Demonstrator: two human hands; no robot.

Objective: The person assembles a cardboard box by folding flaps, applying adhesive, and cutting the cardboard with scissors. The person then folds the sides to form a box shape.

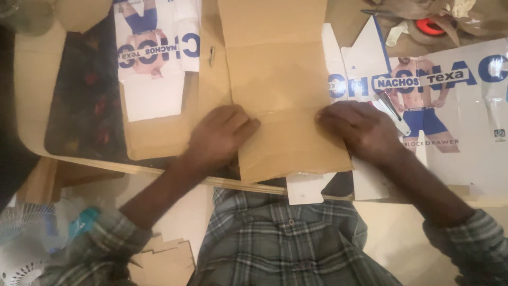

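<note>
A long strip of brown cardboard [275, 69] lies across the work table, creased into panels. My left hand [219, 135] presses with curled fingers on its left edge, at the fold of the nearest panel [288, 148]. My right hand [362, 130] presses flat on the right edge of the same fold. Neither hand grips anything. A box cutter [392, 112] lies just beside my right hand, on a printed sheet.
Printed white carton sheets lie flat at the back left [156, 53] and at the right [465, 106]. A roll with a red core [429, 26] sits among crumpled paper at the far right corner. Cardboard offcuts [164, 259] lie on the floor below the table edge.
</note>
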